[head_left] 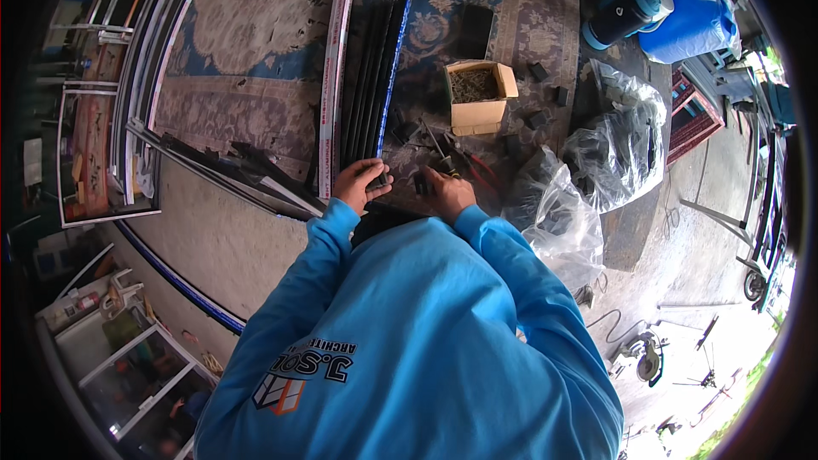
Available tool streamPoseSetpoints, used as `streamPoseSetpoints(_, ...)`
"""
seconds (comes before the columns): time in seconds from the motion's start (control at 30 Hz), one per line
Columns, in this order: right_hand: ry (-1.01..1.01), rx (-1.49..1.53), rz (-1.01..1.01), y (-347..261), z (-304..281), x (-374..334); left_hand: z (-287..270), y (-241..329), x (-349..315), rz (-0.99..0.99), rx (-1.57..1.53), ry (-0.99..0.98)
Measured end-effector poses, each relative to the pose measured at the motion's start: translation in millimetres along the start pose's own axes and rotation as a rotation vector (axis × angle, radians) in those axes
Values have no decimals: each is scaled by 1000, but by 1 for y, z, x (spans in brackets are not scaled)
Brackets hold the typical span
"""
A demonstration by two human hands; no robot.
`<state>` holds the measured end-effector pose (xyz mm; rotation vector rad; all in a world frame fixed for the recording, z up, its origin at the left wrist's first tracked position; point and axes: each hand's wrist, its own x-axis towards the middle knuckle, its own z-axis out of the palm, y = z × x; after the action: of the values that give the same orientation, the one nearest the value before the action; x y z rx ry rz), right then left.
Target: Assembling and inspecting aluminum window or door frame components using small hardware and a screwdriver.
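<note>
My left hand (358, 186) is closed round a small dark piece (380, 181), near the front ends of several long black metal profiles (362, 89). A short gap to the right, my right hand (452, 194) grips a small black block (421, 182) between thumb and fingers. Just beyond the right hand lie pliers with red handles (482, 169) and other thin tools. Farther off, an open cardboard box (477, 117) holds many small screw-like bits. Small black blocks (538, 72) are scattered to the right of the box.
Clear plastic bags (558, 213) lie to the right of my hands. A dark jug with a light lid (626, 13) and a blue container (694, 13) stand at the far right. A long pale-wrapped bar (338, 60) runs away on the left, over a patterned carpet (247, 102).
</note>
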<state>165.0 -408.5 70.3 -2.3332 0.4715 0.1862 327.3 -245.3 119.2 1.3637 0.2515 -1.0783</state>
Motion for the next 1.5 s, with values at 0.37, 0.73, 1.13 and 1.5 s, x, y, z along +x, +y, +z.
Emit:
streamPoseSetpoints(0.37, -162, -203, 160, -1, 6, 15, -6, 4, -4, 31, 9, -2)
streamPoseSetpoints(0.73, 44, -288, -58, -45, -5, 96, -9, 5, -10, 44, 22, 47)
streamPoseSetpoints(1.13, 199, -409, -173, -24, 0, 108, -13, 10, -28, 64, -79, 86)
streamPoseSetpoints(1.5, 292, 32, -3, -15, 0, 92, 0, 7, -23, 48, -34, 35)
